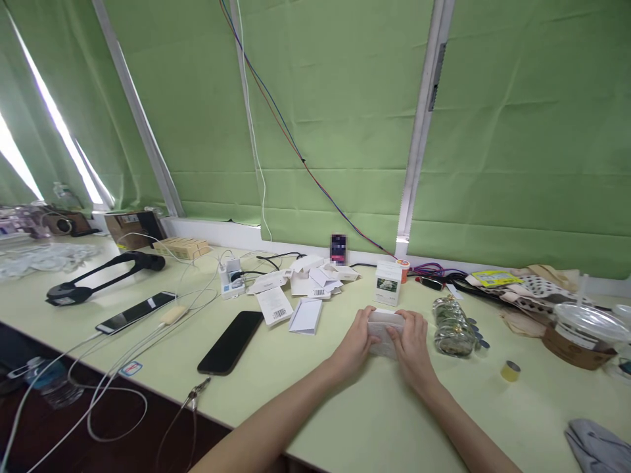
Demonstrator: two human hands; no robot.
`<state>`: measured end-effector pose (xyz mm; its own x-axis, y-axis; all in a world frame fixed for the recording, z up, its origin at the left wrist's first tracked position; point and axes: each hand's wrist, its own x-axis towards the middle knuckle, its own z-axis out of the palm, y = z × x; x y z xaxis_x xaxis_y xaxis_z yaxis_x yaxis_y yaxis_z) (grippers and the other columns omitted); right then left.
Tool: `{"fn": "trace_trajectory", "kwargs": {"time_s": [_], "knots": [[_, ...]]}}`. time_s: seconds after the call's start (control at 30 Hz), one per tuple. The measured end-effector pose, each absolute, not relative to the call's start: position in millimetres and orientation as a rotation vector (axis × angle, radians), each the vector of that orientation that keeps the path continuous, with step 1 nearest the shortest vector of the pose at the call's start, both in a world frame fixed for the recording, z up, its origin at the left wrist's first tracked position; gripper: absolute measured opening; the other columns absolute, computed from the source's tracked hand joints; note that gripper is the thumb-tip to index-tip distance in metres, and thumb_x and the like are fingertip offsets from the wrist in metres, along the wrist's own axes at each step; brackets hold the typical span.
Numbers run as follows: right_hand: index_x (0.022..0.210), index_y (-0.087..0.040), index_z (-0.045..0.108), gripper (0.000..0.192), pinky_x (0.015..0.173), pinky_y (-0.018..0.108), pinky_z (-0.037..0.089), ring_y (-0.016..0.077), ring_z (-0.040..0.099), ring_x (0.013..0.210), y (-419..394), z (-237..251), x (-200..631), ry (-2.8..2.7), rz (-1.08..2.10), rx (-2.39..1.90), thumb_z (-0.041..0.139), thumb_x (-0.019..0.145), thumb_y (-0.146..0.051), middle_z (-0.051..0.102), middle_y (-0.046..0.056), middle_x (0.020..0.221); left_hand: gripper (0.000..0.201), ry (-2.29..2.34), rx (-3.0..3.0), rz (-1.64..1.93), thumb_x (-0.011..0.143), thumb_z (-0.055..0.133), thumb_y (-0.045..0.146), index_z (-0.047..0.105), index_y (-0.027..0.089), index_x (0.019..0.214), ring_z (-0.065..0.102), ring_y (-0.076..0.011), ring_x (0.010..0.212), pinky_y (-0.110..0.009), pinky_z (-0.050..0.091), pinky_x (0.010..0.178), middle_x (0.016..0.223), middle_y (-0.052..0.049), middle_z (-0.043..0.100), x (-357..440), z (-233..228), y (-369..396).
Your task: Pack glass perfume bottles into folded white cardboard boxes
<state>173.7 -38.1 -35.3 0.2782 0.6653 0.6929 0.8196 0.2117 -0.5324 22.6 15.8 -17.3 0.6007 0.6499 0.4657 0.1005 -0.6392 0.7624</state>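
Note:
Both hands grip a small white paper box just above the pale table, one on each side of it. My left hand closes on its left edge, the thumb lying on the near face. On the opposite edge, my right hand is wrapped round with its thumb pressed on the front. The box's far side is hidden. Right behind it stands an upright white carton with a plant picture. A clear glass jar lies to the right of my right hand, with several dark discs beside it.
Flattened white cartons are piled left of my hands. Nearer lies a black phone, with white cables farther left. A yellow tape roll, a lidded plastic bowl and grey cloth are on the right.

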Motion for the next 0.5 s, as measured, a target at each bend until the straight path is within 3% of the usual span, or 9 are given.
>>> {"fn": "trace_trajectory", "kwargs": {"time_s": [0.17, 0.33, 0.5], "knots": [[0.118, -0.018, 0.045, 0.048, 0.095, 0.05, 0.034, 0.0291, 0.039, 0.107, -39.0, -37.5, 169.8, -1.392, -0.09, -1.479, 0.035, 0.09, -0.055, 0.044, 0.011, 0.109, 0.055, 0.571, 2.077, 0.993, 0.078, 0.055, 0.01, 0.039, 0.022, 0.13, 0.047, -0.0239, 0.11, -0.042, 0.038, 0.1, 0.118, -0.009, 0.048, 21.3, -16.2, 17.5], [0.14, -0.019, 0.026, 0.065, 0.103, 0.052, 0.026, 0.0307, 0.032, 0.121, -44.4, -42.9, 163.9, -1.308, 0.087, -1.463, 0.039, 0.088, -0.056, 0.04, 0.013, 0.123, 0.086, 0.485, 1.909, 1.01, 0.071, 0.069, 0.016, 0.023, 0.026, 0.142, 0.033, -0.0279, 0.129, -0.043, 0.03, 0.108, 0.141, -0.01, 0.035, 21.7, -15.7, 16.5], [0.14, -0.021, 0.029, 0.064, 0.106, 0.047, 0.027, 0.0284, 0.032, 0.126, -44.6, -49.0, 161.8, -1.29, 0.305, -1.375, 0.04, 0.087, -0.056, 0.039, 0.012, 0.127, 0.07, 0.369, 1.803, 0.961, 0.078, 0.057, 0.011, 0.026, 0.022, 0.14, 0.04, -0.0245, 0.126, -0.043, 0.032, 0.107, 0.136, -0.009, 0.044, 28.5, -17.0, 12.7]]}}
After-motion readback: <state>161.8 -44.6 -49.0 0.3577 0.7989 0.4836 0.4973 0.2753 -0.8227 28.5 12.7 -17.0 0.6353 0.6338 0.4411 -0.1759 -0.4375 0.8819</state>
